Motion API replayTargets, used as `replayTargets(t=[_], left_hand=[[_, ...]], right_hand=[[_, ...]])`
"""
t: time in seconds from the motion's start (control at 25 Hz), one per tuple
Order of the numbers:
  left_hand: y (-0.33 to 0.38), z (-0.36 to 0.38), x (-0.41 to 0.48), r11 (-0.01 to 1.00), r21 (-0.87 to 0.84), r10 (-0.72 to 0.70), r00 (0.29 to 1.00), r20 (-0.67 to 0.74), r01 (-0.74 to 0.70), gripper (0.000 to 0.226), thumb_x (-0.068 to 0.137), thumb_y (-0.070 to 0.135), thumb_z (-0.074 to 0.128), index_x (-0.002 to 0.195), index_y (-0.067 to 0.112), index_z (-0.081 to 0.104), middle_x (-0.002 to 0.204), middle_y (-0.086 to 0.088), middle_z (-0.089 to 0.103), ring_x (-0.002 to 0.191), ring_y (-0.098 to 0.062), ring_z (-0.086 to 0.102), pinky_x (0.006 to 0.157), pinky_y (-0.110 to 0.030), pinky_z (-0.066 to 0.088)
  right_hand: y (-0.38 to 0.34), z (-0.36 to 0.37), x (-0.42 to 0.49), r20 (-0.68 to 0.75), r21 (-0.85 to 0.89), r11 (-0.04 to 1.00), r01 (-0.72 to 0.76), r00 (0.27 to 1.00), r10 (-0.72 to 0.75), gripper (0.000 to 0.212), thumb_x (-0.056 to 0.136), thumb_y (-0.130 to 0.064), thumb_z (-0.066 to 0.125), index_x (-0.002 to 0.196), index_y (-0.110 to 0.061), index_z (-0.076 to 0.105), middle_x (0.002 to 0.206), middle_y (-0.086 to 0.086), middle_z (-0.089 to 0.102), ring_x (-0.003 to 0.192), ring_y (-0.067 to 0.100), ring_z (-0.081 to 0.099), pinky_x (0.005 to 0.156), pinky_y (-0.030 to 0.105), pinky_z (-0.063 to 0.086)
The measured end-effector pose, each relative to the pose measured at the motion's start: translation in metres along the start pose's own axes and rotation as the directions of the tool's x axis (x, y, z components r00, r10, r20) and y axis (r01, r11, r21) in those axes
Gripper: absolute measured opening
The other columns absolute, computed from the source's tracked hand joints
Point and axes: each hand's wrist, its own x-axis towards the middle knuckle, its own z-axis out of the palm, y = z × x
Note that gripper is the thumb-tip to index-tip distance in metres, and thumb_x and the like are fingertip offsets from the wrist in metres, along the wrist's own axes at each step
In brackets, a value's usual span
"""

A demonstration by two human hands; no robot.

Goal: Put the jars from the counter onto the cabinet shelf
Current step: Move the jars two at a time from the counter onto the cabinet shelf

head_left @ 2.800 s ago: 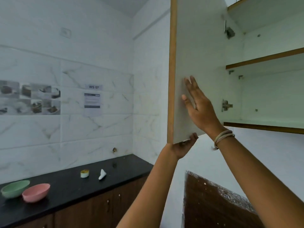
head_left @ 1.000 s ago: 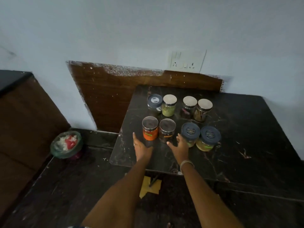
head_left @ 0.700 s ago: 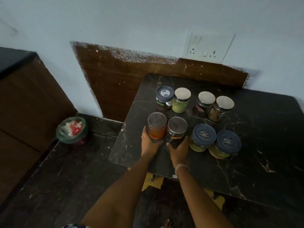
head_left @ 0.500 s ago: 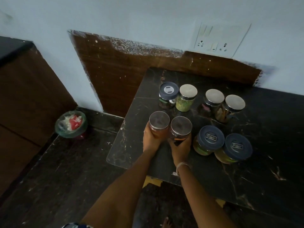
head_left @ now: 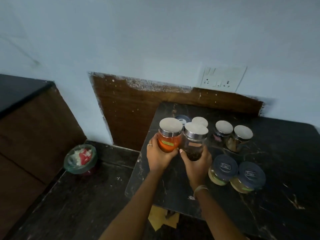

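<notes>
Gripping the orange jar (head_left: 168, 139) in a snug grip, the left hand (head_left: 158, 155) held it just above the dark worktop (head_left: 284, 172), its side touching the dark-filled jar (head_left: 193, 144) clasped in the right hand (head_left: 197, 163). Behind them stood four more jars, partly hidden, and to the right two blue-lidded jars (head_left: 237, 172) sat side by side on the worktop.

Six jars (head_left: 223, 130) on counter (head_left: 285, 153), bin (head_left: 80, 159) far left.
</notes>
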Motion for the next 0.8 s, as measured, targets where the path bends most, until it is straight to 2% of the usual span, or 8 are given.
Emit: replayTargets(t=[0.16, 0.24, 0.36, 0.48, 0.6, 0.72, 0.8], left_hand=[[0.077, -0.056, 0.008, 0.982, -0.070, 0.169, 0.984, -0.051, -0.173, 0.101, 0.051, 0.065, 0.070, 0.137, 0.026, 0.033, 0.136, 0.000, 0.050, 0.125, -0.019, 0.046, 0.097, -0.030, 0.039], [0.118, -0.086, 0.014, 0.961, -0.112, 0.245, 0.966, -0.087, -0.253, 0.098, 0.052, 0.064, 0.071, 0.135, 0.025, 0.037, 0.133, 0.000, 0.053, 0.122, -0.018, 0.049, 0.096, -0.027, 0.039], [0.190, -0.135, 0.031, 0.911, -0.171, 0.361, 0.926, -0.114, -0.376, 0.096, 0.053, 0.061, 0.076, 0.135, 0.024, 0.041, 0.129, 0.001, 0.057, 0.118, -0.017, 0.054, 0.098, -0.033, 0.047], [0.259, -0.177, 0.042, 0.860, -0.179, 0.449, 0.875, -0.182, -0.479, 0.093, 0.056, 0.057, 0.077, 0.135, 0.027, 0.040, 0.130, 0.002, 0.056, 0.116, -0.017, 0.053, 0.090, -0.026, 0.044], [0.322, -0.211, 0.059, 0.838, -0.198, 0.471, 0.857, -0.210, -0.509, 0.090, 0.055, 0.052, 0.079, 0.133, 0.023, 0.044, 0.125, 0.000, 0.058, 0.112, -0.019, 0.054, 0.083, -0.025, 0.043], [0.371, -0.235, 0.084, 0.815, -0.197, 0.504, 0.835, -0.222, -0.545, 0.088, 0.054, 0.049, 0.081, 0.129, 0.016, 0.047, 0.118, 0.001, 0.060, 0.100, -0.013, 0.054, 0.074, -0.021, 0.043], [0.396, -0.242, 0.107, 0.803, -0.189, 0.522, 0.820, -0.236, -0.566, 0.090, 0.054, 0.047, 0.083, 0.129, 0.012, 0.047, 0.119, -0.002, 0.060, 0.099, -0.014, 0.055, 0.073, -0.020, 0.044]], right_hand=[[-0.081, -0.030, 0.004, -0.078, 0.027, 0.988, 0.153, 0.986, -0.150, 0.085, 0.062, -0.038, 0.079, 0.134, -0.023, 0.036, 0.135, 0.010, 0.042, 0.125, 0.024, 0.038, 0.092, 0.030, 0.033], [-0.126, -0.048, 0.009, -0.122, 0.044, 0.970, 0.239, 0.965, -0.233, 0.084, 0.060, -0.040, 0.079, 0.132, -0.023, 0.038, 0.131, 0.010, 0.045, 0.121, 0.024, 0.041, 0.089, 0.030, 0.037], [-0.201, -0.075, 0.027, -0.159, 0.099, 0.925, 0.367, 0.923, -0.350, 0.082, 0.059, -0.047, 0.077, 0.129, -0.023, 0.040, 0.129, 0.008, 0.048, 0.120, 0.023, 0.043, 0.086, 0.028, 0.039], [-0.276, -0.100, 0.048, -0.175, 0.112, 0.882, 0.457, 0.883, -0.436, 0.081, 0.061, -0.050, 0.076, 0.128, -0.020, 0.041, 0.125, 0.010, 0.052, 0.115, 0.026, 0.049, 0.084, 0.028, 0.042], [-0.345, -0.128, 0.078, -0.145, 0.102, 0.848, 0.520, 0.851, -0.504, 0.081, 0.062, -0.052, 0.076, 0.127, -0.015, 0.045, 0.116, 0.010, 0.056, 0.108, 0.026, 0.053, 0.082, 0.030, 0.045], [-0.405, -0.147, 0.114, -0.057, 0.048, 0.823, 0.566, 0.824, -0.564, 0.076, 0.059, -0.054, 0.077, 0.117, -0.011, 0.050, 0.106, 0.006, 0.060, 0.101, 0.025, 0.057, 0.072, 0.023, 0.043], [-0.435, -0.149, 0.139, -0.028, -0.002, 0.822, 0.570, 0.821, -0.570, 0.084, 0.059, -0.052, 0.078, 0.122, -0.007, 0.047, 0.113, 0.010, 0.060, 0.104, 0.026, 0.057, 0.076, 0.024, 0.041]])
